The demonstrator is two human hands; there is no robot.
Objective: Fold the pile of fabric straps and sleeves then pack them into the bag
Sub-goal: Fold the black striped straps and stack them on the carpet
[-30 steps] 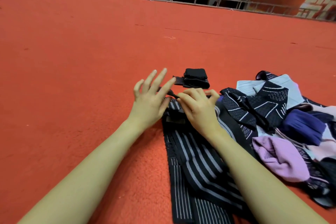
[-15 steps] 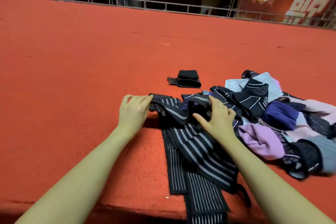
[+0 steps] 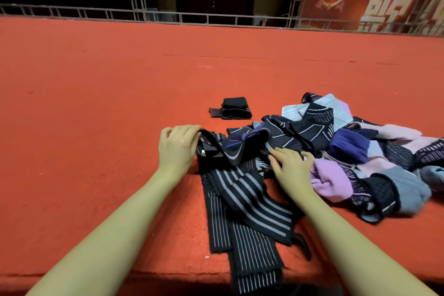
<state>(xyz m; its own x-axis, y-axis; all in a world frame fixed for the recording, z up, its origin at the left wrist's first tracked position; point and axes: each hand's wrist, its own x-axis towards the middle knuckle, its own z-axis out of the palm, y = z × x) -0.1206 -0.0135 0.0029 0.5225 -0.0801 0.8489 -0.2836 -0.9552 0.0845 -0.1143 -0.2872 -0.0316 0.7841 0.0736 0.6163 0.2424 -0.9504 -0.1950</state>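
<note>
A long black strap with grey stripes (image 3: 247, 197) lies on the red carpet, its near end hanging over the front edge. My left hand (image 3: 177, 149) grips the strap's far end, lifted a little off the carpet. My right hand (image 3: 292, 167) rests on the strap where it meets the pile, fingers spread. The pile of straps and sleeves (image 3: 355, 151) in black, purple, pink and grey sits to the right. A folded black strap (image 3: 234, 108) lies beyond my hands. No bag is in view.
The red carpet (image 3: 96, 115) stretches wide to the left and back. A metal truss rail (image 3: 216, 18) runs along its far edge, with a red banner (image 3: 360, 0) behind at the right. The carpet's front edge (image 3: 144, 276) drops off near me.
My left hand has closed on the strap's end and pulled it left. My right hand has moved right and flattened onto the strap. The view has tilted up.
</note>
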